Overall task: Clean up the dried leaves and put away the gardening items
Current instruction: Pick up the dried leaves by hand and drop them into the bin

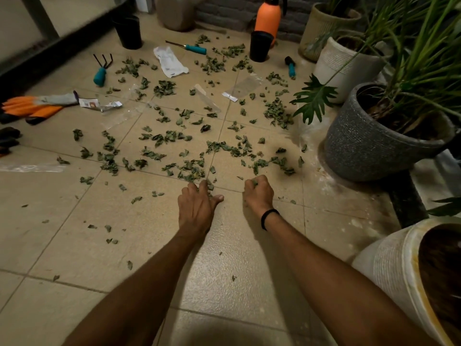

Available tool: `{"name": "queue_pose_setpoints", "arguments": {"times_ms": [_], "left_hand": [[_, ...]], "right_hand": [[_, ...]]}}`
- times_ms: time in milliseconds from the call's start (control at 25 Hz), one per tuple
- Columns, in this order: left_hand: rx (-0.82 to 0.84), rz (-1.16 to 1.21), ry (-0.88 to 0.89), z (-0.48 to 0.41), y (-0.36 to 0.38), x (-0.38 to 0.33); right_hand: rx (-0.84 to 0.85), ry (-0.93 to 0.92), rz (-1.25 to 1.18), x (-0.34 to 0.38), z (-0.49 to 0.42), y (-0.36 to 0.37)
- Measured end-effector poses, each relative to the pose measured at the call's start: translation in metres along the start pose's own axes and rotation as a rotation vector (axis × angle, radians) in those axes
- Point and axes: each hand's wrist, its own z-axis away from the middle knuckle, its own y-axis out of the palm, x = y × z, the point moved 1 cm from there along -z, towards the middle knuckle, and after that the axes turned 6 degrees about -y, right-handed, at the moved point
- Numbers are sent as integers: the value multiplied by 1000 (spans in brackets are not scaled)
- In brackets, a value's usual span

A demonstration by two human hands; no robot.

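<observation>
Tiled floor (149,245) strewn with dried leaves (164,87); left hand (198,208) curls its fingers round some; right hand (258,194) clutches more; pots (369,148) alongside.

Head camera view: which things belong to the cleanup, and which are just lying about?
Job: dried leaves, hand rake, teal-handled tool, orange gloves, orange sprayer.
Just there: grey planter, white ribbed planter, beige planter.
</observation>
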Motion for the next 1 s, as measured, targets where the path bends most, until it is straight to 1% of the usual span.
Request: {"name": "queue_pose_setpoints", "arguments": {"times_ms": [40, 120, 200, 240, 280, 360, 400, 480, 560, 640, 680, 720, 760, 880, 960, 1000], "left_hand": [[-11, -30, 17, -2, 3, -2], [-45, -52, 71, -1, 7, -8], [-44, -27, 114, 2, 10, -13], [-29, 7, 96, 2, 11, -15], [-15, 72, 58, 2, 11, -17], [5, 284, -45, 2, 8, -20], [12, 388, -93, 3, 6, -21], [47, 531, -198, 4, -4, -24], [153, 691, -368, 2, -11, -24], [285, 1022, -588, -3, -16, -21], [349, 1185, -697, -5, -22, -19], [387, 1283, -777, -5, -27, -16], [395, 1317, -804, -5, -31, -14], [373, 1295, -756, 0, -41, -8], [432, 1328, -728, 4, -44, -7], [487, 1373, -734, 5, -43, -8]], "right_hand": [[-29, 41, -41, -7, -2, -10], [-84, 58, -67, -17, 0, -27], [-128, 18, 28, -29, 14, -38], [-132, -28, 101, -35, 25, -41], [-117, -85, 201, -43, 37, -41], [-27, -276, 409, -61, 62, -34], [0, -320, 437, -69, 69, -30], [-5, -325, 408, -67, 76, -24], [-13, -298, 395, -59, 71, -22], [-24, -239, 343, -50, 62, -26], [-5, -291, 381, -46, 58, -26], [36, -358, 408, -41, 57, -24], [64, -388, 399, -40, 55, -22], [71, -332, 281, -35, 54, -17], [129, -286, 226, -34, 49, -15], [125, -248, 185, -33, 46, -16]]}}
